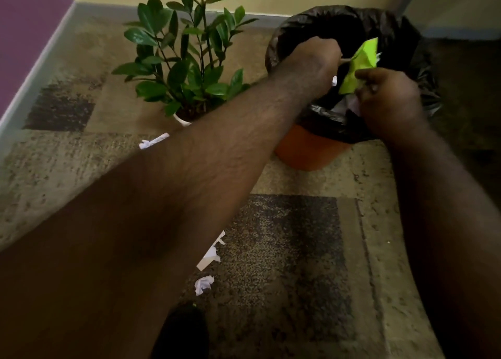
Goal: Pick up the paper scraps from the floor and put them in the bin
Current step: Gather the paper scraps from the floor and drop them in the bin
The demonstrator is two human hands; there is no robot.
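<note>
- Head view: your left hand [311,63] and right hand [387,98] both pinch a lime-green paper [360,63] over the mouth of the black-lined orange bin [311,150]; a white bit shows beside it
- White paper scraps [204,284] lie on the patterned carpet [298,250]; another scrap [153,141] lies near the potted plant [187,57]

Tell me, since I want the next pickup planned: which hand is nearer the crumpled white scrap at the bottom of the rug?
Neither clearly: left hand and right hand are both far up over the bin, away from the crumpled white scrap.
</note>
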